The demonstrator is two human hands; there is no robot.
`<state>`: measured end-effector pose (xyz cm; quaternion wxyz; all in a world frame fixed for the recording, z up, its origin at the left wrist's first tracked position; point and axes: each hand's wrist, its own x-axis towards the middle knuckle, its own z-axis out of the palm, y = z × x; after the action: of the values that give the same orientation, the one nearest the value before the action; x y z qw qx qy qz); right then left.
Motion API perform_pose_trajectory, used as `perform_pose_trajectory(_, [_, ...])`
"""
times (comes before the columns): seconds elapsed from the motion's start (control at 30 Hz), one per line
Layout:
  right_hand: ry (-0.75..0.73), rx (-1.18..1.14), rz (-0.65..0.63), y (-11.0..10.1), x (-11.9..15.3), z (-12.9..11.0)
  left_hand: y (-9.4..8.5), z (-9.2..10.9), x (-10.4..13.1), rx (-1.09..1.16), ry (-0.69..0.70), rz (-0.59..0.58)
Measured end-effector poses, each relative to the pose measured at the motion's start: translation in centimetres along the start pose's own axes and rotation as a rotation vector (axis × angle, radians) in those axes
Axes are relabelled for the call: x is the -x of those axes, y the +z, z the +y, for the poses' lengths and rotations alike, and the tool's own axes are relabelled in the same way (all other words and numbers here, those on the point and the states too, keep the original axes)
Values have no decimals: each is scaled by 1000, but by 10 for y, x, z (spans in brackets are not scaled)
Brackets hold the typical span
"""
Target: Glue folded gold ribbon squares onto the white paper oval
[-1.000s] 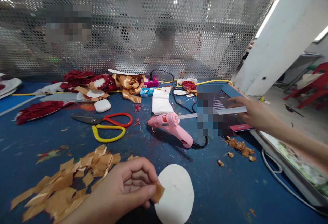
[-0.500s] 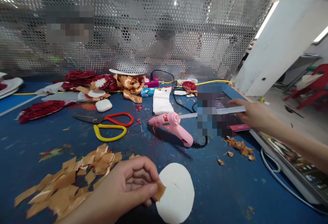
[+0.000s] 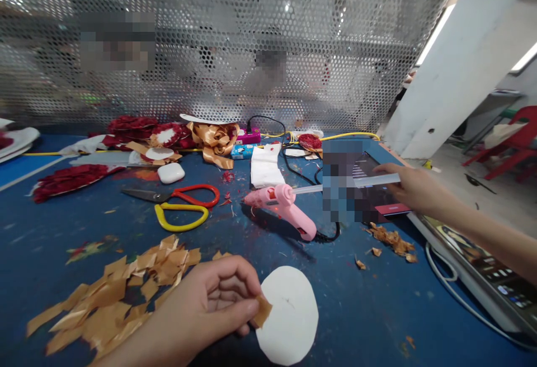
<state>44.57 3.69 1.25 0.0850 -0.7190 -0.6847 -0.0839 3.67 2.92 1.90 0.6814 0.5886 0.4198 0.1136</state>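
Observation:
My left hand (image 3: 222, 300) is closed in a pinch on a small square of tan ribbon (image 3: 263, 312). The square is over the left edge of a white paper disc (image 3: 289, 316) on the table. Beside that hand lies a loose pile of cut tan ribbon pieces (image 3: 104, 294). My right hand (image 3: 409, 188) reaches to a device with a lit screen (image 3: 371, 188), its index finger stretched out over it. Its other fingers are partly hidden. A pink glue gun (image 3: 283, 210) rests on the table, and its long clear glue stick (image 3: 361, 183) passes in front of my right hand.
Scissors (image 3: 180, 207) with red and yellow handles lie left of centre, near a white case (image 3: 171, 173). Behind are dark red ruffled pieces (image 3: 75, 180), a tan ribbon bundle (image 3: 216, 140) and white tissue (image 3: 266, 168). A perforated metal screen (image 3: 210, 76) stands along the back.
Almost nothing differs. The view has shifted very slightly; both hands keep their places, the left still pinching the ribbon square.

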Motion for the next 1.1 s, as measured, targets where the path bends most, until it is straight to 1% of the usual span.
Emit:
perform_pose_trajectory(0.1, [-10, 13, 13, 0, 1, 0, 0, 0, 0, -7, 4, 8])
perform_pose_trajectory(0.2, [-11, 13, -3, -1, 2, -1, 0, 0, -1, -13, -1, 9])
perform_pose_trajectory(0.33, [-63, -4, -25, -6, 2, -2, 0, 0, -1, -17, 0, 9])
perform_pose_trajectory(0.43, [-79, -111, 38, -11, 1, -4, 0, 0, 0, -17, 0, 13])
perform_pose_trajectory(0.5, [-49, -178, 112, -13, 1, -6, 0, 1, 1, -17, 0, 18])
perform_pose_trajectory(0.57, [-30, -191, 132, -14, 2, -8, 0, 1, 1, -17, -4, 24])
perform_pose_trajectory(0.77, [-105, -187, 31, -7, 7, -8, 1, 1, 0, -12, -1, 27])
perform_pose_trajectory(0.97, [-84, -187, 26, -4, 9, 1, 0, 1, 0, -9, -1, 12])
perform_pose_trajectory(1.1, [-89, -208, 20, -3, 8, 2, 0, -1, 1, -16, 3, 15])
